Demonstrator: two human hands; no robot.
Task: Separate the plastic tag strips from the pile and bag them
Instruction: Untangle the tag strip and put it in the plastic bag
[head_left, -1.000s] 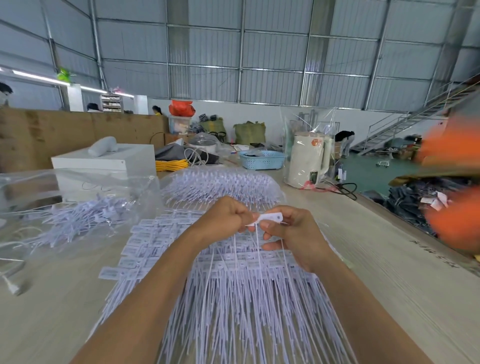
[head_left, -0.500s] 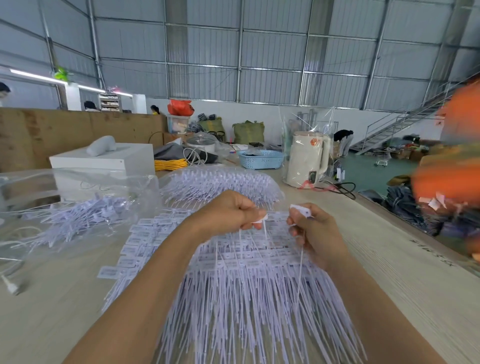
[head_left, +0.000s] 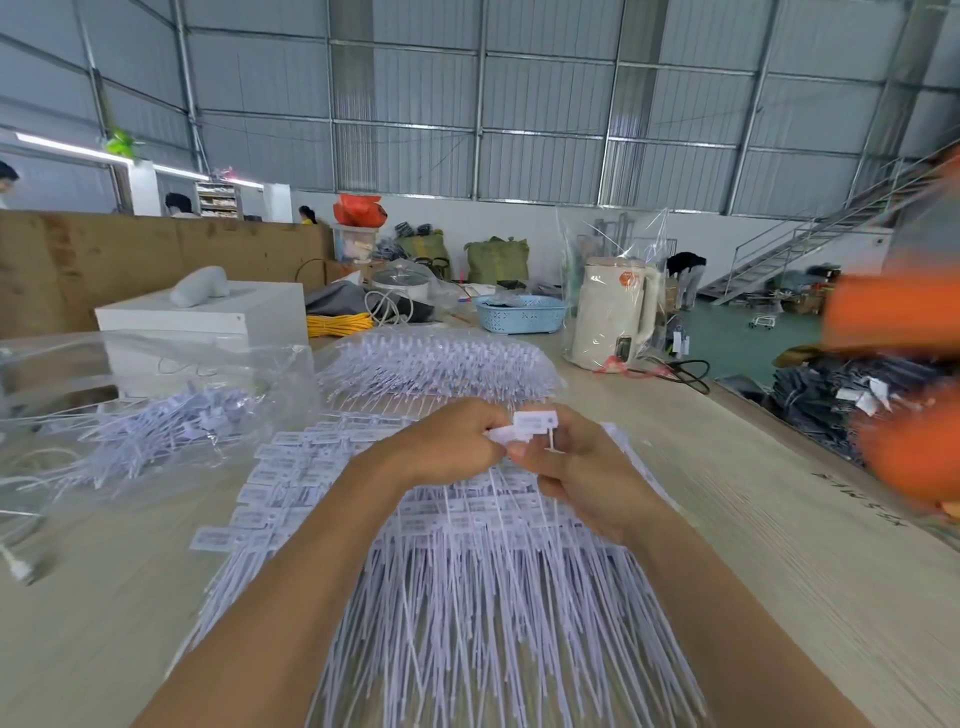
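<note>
- Working over the pile of tag strips (head_left: 457, 561), the person had both hands raised just above its label end, near the middle of the surface (head_left: 727, 519).
- Pile lay fanned: printed label heads toward the far edge, thin tails running toward the near edge. Judged: this layout kept the heads in easy reach, so one strip at a time could be picked off without tangling the tails.
- Left hand (head_left: 447, 447) was curled, fingertips pinching the end of a white tag head (head_left: 532, 425); it was not released.
- Right hand (head_left: 576, 467) was also curled, thumb and forefinger pinching the same tag head from the other side, with its thin tail dropping between the fingers. Whether the hands gripped one strip or two joined ones could not be told.
- Judged: the two-handed pinch served to pull or snap a strip free of its neighbours, which looked linked in rows.
- Clear plastic bag (head_left: 156, 395) lay open toward the far left of the surface, already holding loose strips; placed beside the pile, likely to shorten the transfer.
- Second heap of strips (head_left: 441, 364) sat beyond the hands toward the far edge, apparently wrapped in clear film.
- Much of the pile remained unbagged.
</note>
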